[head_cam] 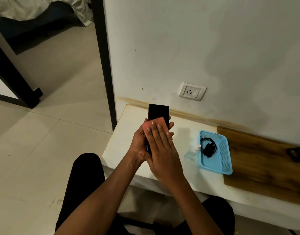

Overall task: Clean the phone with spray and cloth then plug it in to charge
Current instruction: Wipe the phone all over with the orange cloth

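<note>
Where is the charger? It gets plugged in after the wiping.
In the head view, the black charger lies coiled in the blue basket on the white shelf, right of the hands and below the wall socket.

**What the view hides**

The right hand (164, 148) and pink cloth (154, 127) cover the lower half of the phone (158, 112). The spray bottle (192, 152) on the bench (129, 133) is a pale blur. A dark object (297, 154) is cut off by the right edge. The coiled charger (208, 147) shows no plug detail.
</note>
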